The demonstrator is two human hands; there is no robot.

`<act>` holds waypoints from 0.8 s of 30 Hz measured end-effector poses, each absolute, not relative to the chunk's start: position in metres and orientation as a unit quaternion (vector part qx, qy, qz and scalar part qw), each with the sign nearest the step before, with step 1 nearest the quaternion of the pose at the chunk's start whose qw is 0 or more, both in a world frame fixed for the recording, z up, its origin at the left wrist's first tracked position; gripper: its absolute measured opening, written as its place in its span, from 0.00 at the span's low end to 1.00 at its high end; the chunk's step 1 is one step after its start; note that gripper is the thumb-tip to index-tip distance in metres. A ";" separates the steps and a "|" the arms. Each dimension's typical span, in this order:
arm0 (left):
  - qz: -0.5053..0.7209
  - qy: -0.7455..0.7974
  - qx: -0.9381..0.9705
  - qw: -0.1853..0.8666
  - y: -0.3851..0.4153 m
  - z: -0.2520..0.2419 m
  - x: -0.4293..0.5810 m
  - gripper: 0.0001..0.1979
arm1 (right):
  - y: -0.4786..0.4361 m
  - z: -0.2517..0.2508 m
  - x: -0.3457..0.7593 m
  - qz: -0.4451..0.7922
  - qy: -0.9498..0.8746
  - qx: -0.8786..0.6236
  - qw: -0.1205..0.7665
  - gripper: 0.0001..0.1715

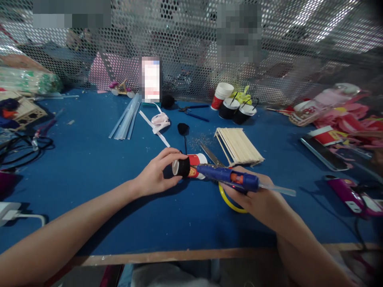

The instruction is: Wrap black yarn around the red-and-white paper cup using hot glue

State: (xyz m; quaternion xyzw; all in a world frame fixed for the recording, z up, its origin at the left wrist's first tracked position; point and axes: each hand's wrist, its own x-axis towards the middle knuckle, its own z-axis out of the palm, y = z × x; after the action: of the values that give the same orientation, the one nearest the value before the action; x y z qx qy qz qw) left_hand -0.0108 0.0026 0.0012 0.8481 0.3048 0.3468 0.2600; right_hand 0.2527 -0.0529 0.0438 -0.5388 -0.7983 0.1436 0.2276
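My left hand [155,173] grips a small red paper cup [196,160] lying on its side, its lower part wrapped in black yarn [184,167]. In my right hand [249,195] is a blue hot glue gun [229,177], its nozzle pointing left at the cup. A clear glue stick [278,189] juts from the gun's rear. Beneath the gun and right hand lie scissors with a yellow handle [229,201], their blade [211,153] pointing away. Black yarn [183,129] trails behind the cup from a small ball.
Glue sticks [125,117], white ribbon [160,121] and pliers [194,113] lie farther back. A small stick bench [239,145] stands right of centre, with stacked paper cups [222,95] and two black-wrapped cups [243,113] behind. A phone [323,153] lies right. Perforated metal [185,48] closes the back.
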 end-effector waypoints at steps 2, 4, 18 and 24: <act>0.344 0.299 0.852 0.257 0.003 0.001 -0.011 0.24 | -0.053 0.044 0.252 0.161 -0.798 -0.538 0.219 0.05; 0.341 0.296 0.855 0.254 0.003 0.001 -0.010 0.23 | -0.054 0.045 0.253 0.164 -0.797 -0.540 0.217 0.05; 0.343 0.270 0.874 0.214 0.002 -0.002 -0.010 0.21 | -0.054 0.049 0.253 0.152 -0.797 -0.543 0.215 0.06; 0.343 0.269 0.877 0.201 0.003 -0.003 -0.011 0.21 | -0.057 0.059 0.252 0.152 -0.811 -0.528 0.200 0.11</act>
State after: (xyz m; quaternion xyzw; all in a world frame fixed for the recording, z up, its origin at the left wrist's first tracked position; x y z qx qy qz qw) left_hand -0.0106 0.0031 -0.0032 0.8772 0.2693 0.3428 0.2012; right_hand 0.2515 -0.0575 0.0590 -0.5280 -0.8111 0.1520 0.2004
